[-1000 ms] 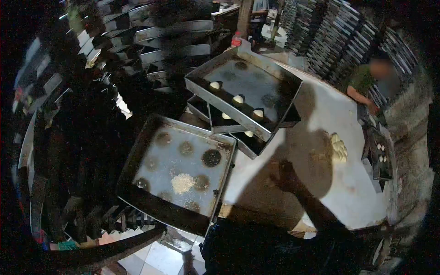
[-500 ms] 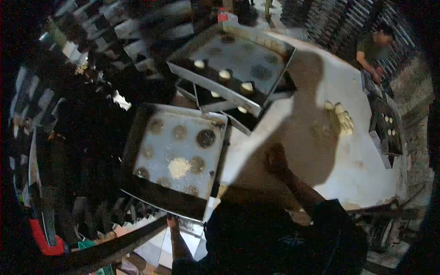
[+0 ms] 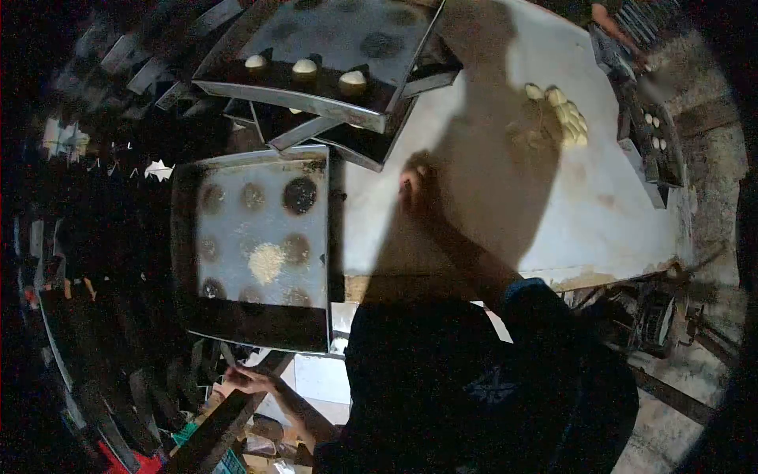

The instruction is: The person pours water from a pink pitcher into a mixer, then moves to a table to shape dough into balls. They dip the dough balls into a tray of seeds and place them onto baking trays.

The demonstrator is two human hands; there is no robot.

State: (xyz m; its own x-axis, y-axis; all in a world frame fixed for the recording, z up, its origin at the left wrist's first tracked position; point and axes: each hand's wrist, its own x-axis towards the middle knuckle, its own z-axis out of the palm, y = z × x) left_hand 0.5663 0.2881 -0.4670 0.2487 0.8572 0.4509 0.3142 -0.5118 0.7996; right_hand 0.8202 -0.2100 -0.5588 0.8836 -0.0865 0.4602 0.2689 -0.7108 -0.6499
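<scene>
My left hand (image 3: 249,381) is just below the front edge of a square metal tray (image 3: 328,237), apart from it, its fingers stretched out with nothing seen in them. A heap of pale crumbs or flour (image 3: 267,263) lies on the tray's floor among dark round marks. My right hand (image 3: 417,188) is in shadow over the work table (image 3: 371,229), to the right of the tray. Its fingers are curled in, and what they hold, if anything, is hidden. A cluster of pale dough pieces (image 3: 570,118) lies farther right on the table.
Behind the near tray, stacked metal trays (image 3: 316,103) sit crosswise, the top one with several dough balls (image 3: 305,68). Another tray with dough pieces (image 3: 654,130) stands at the table's right end, by a co-worker's arm (image 3: 616,28). A dark beam (image 3: 217,430) runs below my left hand.
My left hand has come off the tray's front edge and moved left and down. The right hand has shifted toward the tray. The view has tilted down, and the co-worker is mostly out of sight.
</scene>
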